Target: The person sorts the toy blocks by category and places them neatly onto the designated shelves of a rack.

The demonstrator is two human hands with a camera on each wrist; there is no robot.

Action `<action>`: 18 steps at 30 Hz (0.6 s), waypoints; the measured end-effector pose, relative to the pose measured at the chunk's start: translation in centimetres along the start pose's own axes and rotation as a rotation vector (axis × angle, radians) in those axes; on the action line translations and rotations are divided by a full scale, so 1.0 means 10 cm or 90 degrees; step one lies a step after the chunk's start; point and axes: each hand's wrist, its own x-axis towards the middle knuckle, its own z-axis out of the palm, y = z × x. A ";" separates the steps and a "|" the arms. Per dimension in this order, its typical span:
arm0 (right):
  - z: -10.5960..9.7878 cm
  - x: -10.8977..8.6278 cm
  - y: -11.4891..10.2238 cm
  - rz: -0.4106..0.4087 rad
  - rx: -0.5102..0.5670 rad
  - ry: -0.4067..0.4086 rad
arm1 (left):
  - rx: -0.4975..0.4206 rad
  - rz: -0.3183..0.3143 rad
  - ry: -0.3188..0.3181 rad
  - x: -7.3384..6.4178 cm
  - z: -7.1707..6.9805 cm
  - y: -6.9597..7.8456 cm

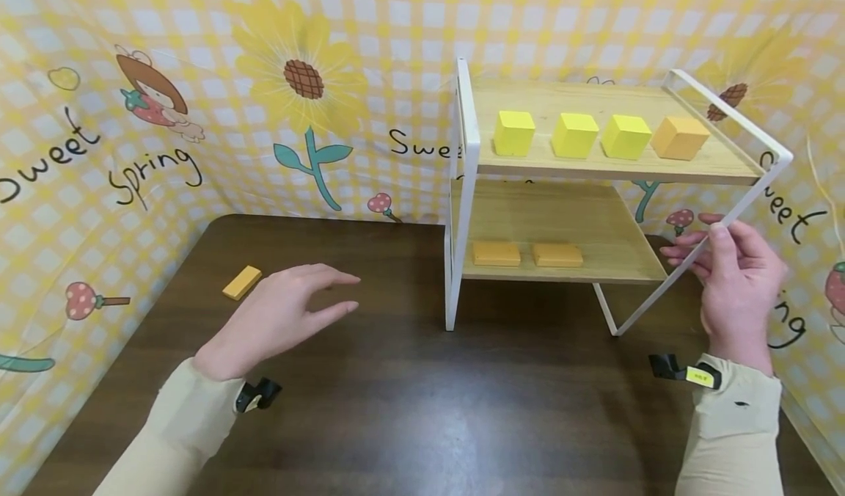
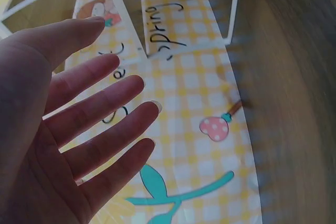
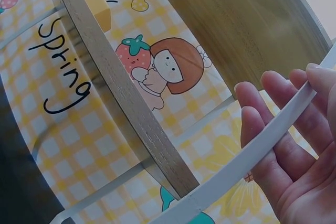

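Observation:
A two-tier shelf with wooden boards and a white metal frame stands on the dark table. My right hand holds its right front post, thumb on the near side and fingers behind. The right wrist view shows the white post crossing the fingers. Three yellow blocks and an orange block sit in a row on the upper board. My left hand is left of the shelf, fingers extended and holding nothing; its palm shows in the left wrist view.
Two flat orange blocks lie near the front edge of the lower board. Another flat orange block rests on the table, just beyond my left hand. A yellow checked cloth surrounds the table at the back and sides.

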 end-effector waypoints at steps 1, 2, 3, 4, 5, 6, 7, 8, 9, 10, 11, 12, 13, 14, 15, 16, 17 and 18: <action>0.00 0.00 0.00 0.001 0.003 0.000 | -0.001 -0.006 -0.001 -0.01 0.00 -0.02; 0.00 0.00 0.00 0.001 0.002 0.000 | -0.002 -0.013 0.000 -0.02 -0.01 -0.04; 0.00 0.00 0.00 0.003 0.003 0.000 | -0.004 -0.019 0.000 -0.02 -0.01 -0.05; 0.00 0.00 0.00 0.003 0.001 0.000 | -0.008 -0.024 0.000 -0.03 -0.02 -0.07; 0.00 0.00 0.00 0.004 -0.001 0.000 | -0.011 -0.028 0.000 -0.03 -0.02 -0.08; 0.00 0.00 0.00 0.005 -0.003 0.001 | -0.014 -0.032 0.001 -0.04 -0.02 -0.10; 0.00 0.00 0.00 0.005 -0.005 0.001 | -0.018 -0.035 0.003 -0.04 -0.03 -0.12; 0.00 0.00 0.00 0.005 -0.008 0.002 | -0.019 -0.040 0.005 -0.04 -0.03 -0.14; 0.00 0.00 0.00 0.005 -0.007 0.002 | -0.021 -0.043 0.010 -0.05 -0.03 -0.16; 0.00 0.00 0.00 0.005 -0.006 0.003 | -0.021 -0.045 0.014 -0.05 -0.04 -0.18; 0.00 0.00 0.00 0.006 -0.005 0.003 | -0.017 -0.048 0.020 -0.06 -0.04 -0.21; 0.00 0.00 0.00 0.006 -0.004 0.003 | -0.013 -0.053 0.026 -0.07 -0.04 -0.24; 0.00 0.00 0.00 0.007 -0.002 0.002 | -0.009 -0.058 0.032 -0.07 -0.04 -0.27; 0.00 0.00 -0.01 0.008 -0.001 0.002 | -0.006 -0.064 0.037 -0.08 -0.04 -0.30; 0.00 0.00 -0.01 0.009 0.001 0.001 | -0.003 -0.071 0.042 -0.09 -0.04 -0.33; 0.00 -0.01 -0.01 0.009 0.000 0.001 | -0.001 -0.080 0.046 -0.10 -0.04 -0.37; 0.00 -0.01 -0.01 0.010 0.000 0.001 | 0.001 -0.088 0.049 -0.10 -0.05 -0.41; -0.01 -0.01 -0.01 0.010 0.000 0.001 | 0.002 -0.098 0.051 -0.11 -0.05 -0.44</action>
